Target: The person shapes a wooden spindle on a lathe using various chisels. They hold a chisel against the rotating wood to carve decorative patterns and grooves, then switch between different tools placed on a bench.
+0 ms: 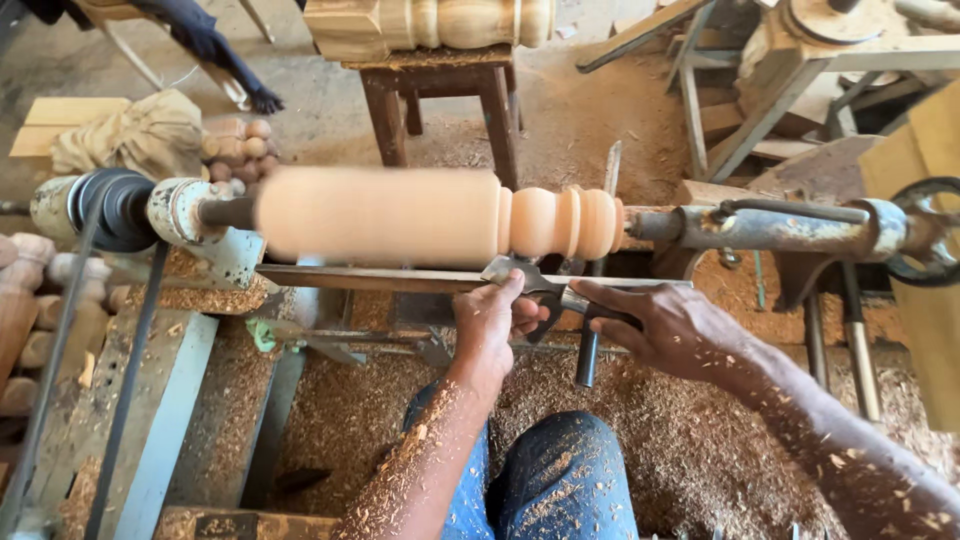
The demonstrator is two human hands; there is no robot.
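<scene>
A pale wooden spindle (pixel 400 215) spins blurred on a lathe, with turned beads at its right end (pixel 565 222). A metal tool rest bar (pixel 350 278) runs below it. My left hand (pixel 490 325) pinches the front of a metal caliper-like tool (pixel 525 275) lying on the rest, under the beads. My right hand (pixel 670 325) grips the tool's dark handle (pixel 590 345) further back. Sawdust coats both forearms.
The headstock with pulley and belt (pixel 115 210) sits at left, the tailstock (pixel 790 228) with its handwheel (pixel 925 232) at right. Wood shavings (pixel 640 430) cover the floor. A turned post (pixel 430 25) lies on a stool behind. Finished turned pieces (pixel 235 145) are stacked at left.
</scene>
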